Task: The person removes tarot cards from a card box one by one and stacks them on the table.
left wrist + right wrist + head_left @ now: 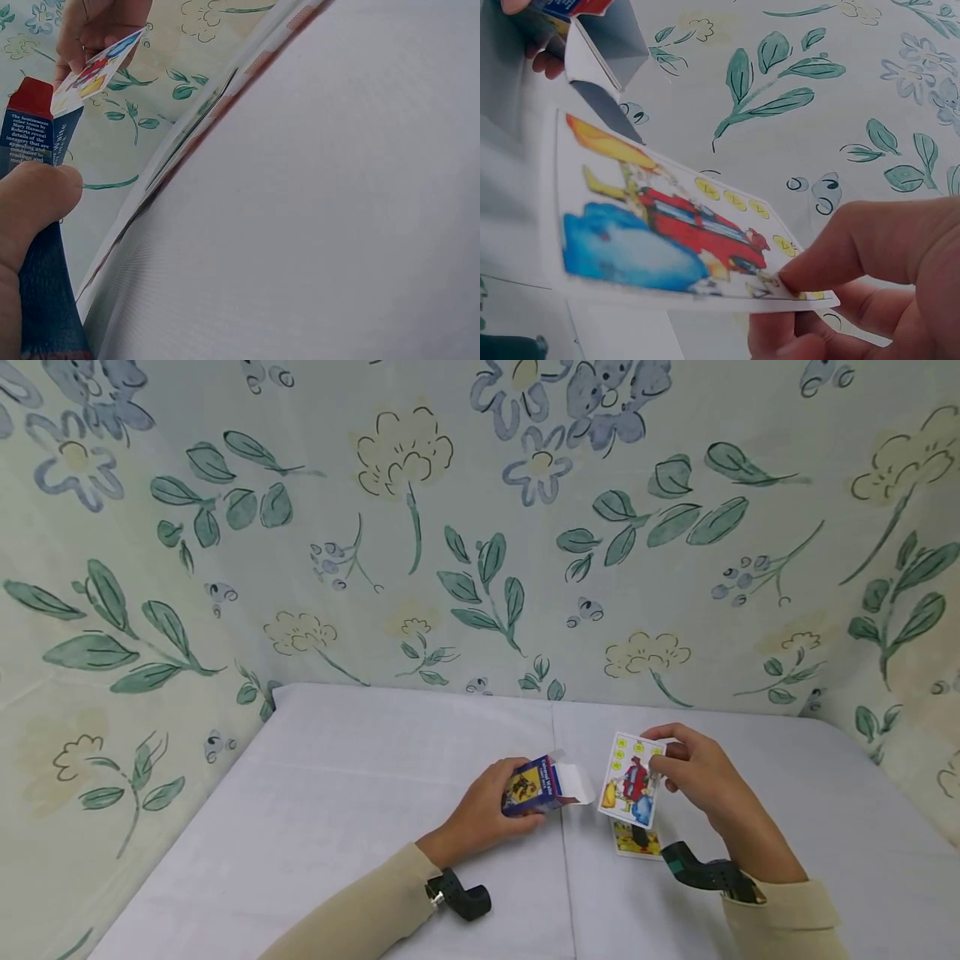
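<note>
My left hand (483,802) grips a blue tarot card box (531,787), its open end with raised flaps turned to the right. In the left wrist view the thumb presses on the box's printed side (30,135). Just right of the box, my right hand (693,768) pinches a tarot card (632,781) by its upper right corner, thumb on the picture side. The card shows a figure in red and several yellow discs. Below it another card (636,842) lies face up on the table, partly hidden by the held one. Cards inside the box (592,56) show at its mouth.
A white cloth (360,777) covers the table, with a crease running front to back near the middle. Behind and at both sides hangs a floral fabric (480,585). Each wrist wears a black camera mount, such as the right one (701,870).
</note>
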Action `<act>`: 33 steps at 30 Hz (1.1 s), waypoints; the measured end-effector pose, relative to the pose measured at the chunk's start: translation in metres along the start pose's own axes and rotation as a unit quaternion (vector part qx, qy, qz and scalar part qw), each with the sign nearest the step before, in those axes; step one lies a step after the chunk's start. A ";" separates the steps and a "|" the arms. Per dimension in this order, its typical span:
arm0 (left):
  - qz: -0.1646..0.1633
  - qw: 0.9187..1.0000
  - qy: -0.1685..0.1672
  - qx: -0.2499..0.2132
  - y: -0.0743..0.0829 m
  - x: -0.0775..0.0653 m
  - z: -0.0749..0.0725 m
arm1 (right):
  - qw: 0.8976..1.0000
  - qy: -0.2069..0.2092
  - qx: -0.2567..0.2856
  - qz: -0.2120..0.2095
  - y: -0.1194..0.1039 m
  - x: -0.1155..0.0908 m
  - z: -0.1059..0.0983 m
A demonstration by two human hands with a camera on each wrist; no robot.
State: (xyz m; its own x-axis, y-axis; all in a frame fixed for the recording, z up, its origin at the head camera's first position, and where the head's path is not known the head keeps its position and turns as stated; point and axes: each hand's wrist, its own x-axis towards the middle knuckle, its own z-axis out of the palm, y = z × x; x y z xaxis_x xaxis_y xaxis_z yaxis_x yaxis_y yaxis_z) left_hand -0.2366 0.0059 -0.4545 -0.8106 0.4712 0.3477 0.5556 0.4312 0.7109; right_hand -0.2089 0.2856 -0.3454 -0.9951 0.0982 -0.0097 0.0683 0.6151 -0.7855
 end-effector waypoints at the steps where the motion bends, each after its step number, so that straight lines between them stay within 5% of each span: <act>1: 0.000 1.000 -0.001 0.001 0.000 0.000 0.000 | 1.000 0.000 -0.001 0.001 0.000 0.000 0.000; 33: 0.022 1.000 0.000 -0.002 -0.004 -0.001 -0.001 | 0.998 -0.046 -0.021 0.034 0.030 0.009 -0.005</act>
State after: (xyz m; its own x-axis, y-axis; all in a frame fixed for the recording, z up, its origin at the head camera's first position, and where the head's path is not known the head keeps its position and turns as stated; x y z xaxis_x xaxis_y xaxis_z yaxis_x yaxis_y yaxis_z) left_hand -0.2382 0.0037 -0.4570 -0.7858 0.4896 0.3779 0.5892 0.4069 0.6980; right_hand -0.2155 0.3086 -0.3664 -0.9902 0.0691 -0.1210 0.1370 0.6418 -0.7546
